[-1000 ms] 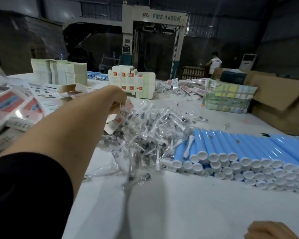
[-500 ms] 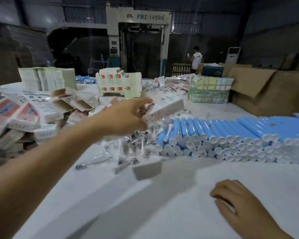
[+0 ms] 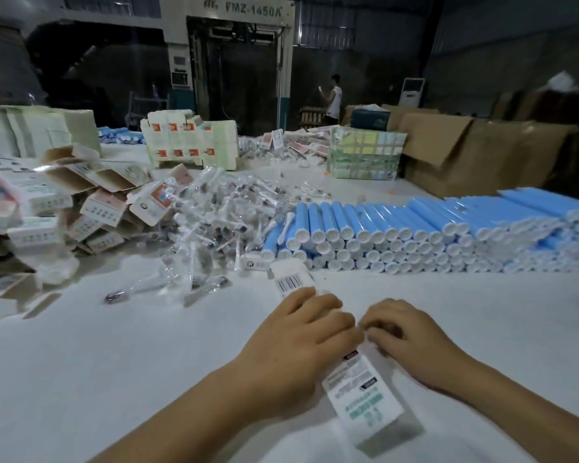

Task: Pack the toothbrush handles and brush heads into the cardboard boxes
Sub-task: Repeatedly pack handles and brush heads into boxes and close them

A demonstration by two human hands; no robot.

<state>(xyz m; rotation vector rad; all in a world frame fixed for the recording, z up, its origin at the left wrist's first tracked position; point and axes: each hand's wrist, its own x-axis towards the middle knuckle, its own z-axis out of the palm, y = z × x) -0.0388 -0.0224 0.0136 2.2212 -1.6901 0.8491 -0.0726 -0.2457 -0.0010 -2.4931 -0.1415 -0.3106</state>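
Hands are meeting over one flat cardboard box [image 3: 355, 372] that is lying on the white table [image 3: 114, 379] close in front of the person. The left hand [image 3: 301, 345] is resting on top of the box with its fingers curled over it, holding it down around the middle. The right hand [image 3: 405, 332] is sitting just to the right of the left one, its curled fingertips touching or pinching the box's right edge; whether it is truly gripping is hard to tell.

The box's long axis is running away from the person and slightly leftward: the barcode end is poking out just beyond the left hand's knuckles, and the printed end is lying below the wrists, toward the body. Judging by this, the box is being opened up for filling.

The blue toothbrush handles [image 3: 398, 225] are stacked ahead of and to the right of the right hand, white caps facing the person, so that hand is the nearer one. The bagged brush heads [image 3: 214, 215] are heaped ahead of and to the left of the left hand. More boxes [image 3: 91, 202] are piled farther left. Open tabletop is lying on both sides of the hands.
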